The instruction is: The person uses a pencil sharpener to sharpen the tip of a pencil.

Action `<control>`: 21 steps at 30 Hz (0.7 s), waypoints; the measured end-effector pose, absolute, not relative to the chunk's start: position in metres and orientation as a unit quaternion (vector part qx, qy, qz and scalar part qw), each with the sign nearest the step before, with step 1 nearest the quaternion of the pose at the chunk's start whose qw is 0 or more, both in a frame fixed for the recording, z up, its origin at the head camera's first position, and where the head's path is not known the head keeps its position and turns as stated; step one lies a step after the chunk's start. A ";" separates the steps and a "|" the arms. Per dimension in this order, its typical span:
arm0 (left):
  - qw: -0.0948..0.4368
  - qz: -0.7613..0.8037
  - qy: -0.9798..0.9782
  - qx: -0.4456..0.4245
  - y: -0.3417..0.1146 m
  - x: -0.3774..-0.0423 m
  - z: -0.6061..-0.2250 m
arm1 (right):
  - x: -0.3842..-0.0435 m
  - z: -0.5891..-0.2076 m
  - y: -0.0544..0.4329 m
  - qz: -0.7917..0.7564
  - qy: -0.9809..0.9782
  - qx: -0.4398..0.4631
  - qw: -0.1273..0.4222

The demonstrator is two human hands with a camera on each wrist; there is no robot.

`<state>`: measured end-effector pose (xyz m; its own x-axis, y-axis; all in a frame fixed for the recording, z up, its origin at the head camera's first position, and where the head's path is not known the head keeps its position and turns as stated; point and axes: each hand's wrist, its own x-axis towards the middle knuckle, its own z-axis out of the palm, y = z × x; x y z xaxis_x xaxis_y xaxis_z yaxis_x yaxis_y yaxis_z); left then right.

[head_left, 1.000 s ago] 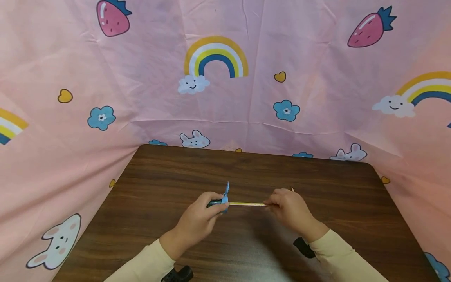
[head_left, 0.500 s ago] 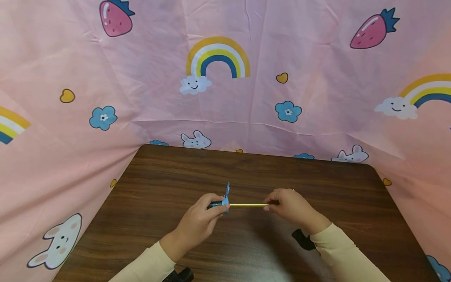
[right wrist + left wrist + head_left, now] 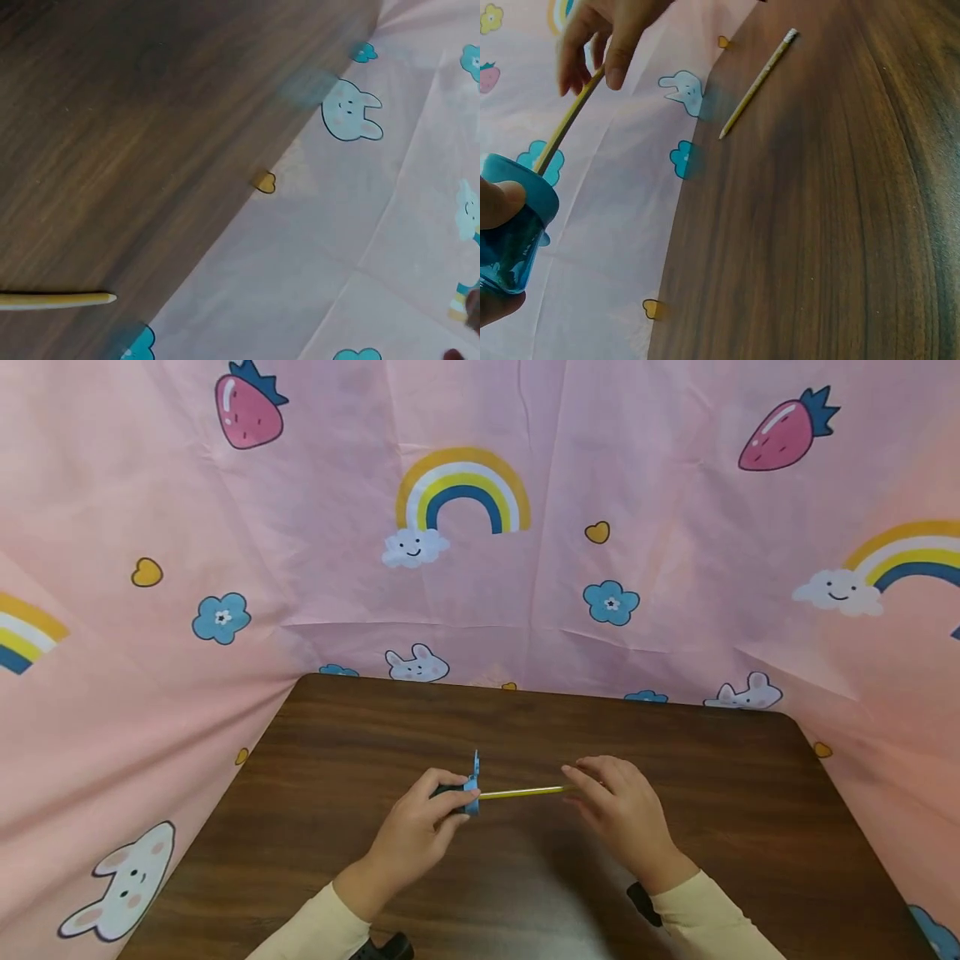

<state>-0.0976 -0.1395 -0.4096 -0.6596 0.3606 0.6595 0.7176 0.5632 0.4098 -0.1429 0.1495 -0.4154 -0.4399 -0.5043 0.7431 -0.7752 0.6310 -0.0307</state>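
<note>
My left hand [image 3: 408,827] grips a blue pencil sharpener [image 3: 471,797] with its lid [image 3: 476,766] flipped up. In the left wrist view, the sharpener's see-through blue container [image 3: 517,244] shows something dark inside. A yellow striped pencil [image 3: 525,792] sticks out of the sharpener toward the right, its tip hidden inside. My right hand [image 3: 628,814] holds the pencil's far end between thumb and fingers, the index finger raised off it. Both hands are above the table.
A second pencil [image 3: 757,84] lies on the dark wooden table [image 3: 360,727]; the right wrist view shows the sharpened end of a pencil [image 3: 56,301]. Behind the table hangs a pink patterned cloth [image 3: 480,593].
My right hand's fingers have spread and its index finger has lifted from the pencil. The pencil now slants slightly upward to the right; the left hand with the sharpener has shifted slightly left.
</note>
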 end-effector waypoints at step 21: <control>0.267 -0.346 -0.839 -0.325 -0.138 -0.095 -0.401 | -0.137 -0.413 0.138 0.197 -0.783 0.397 0.435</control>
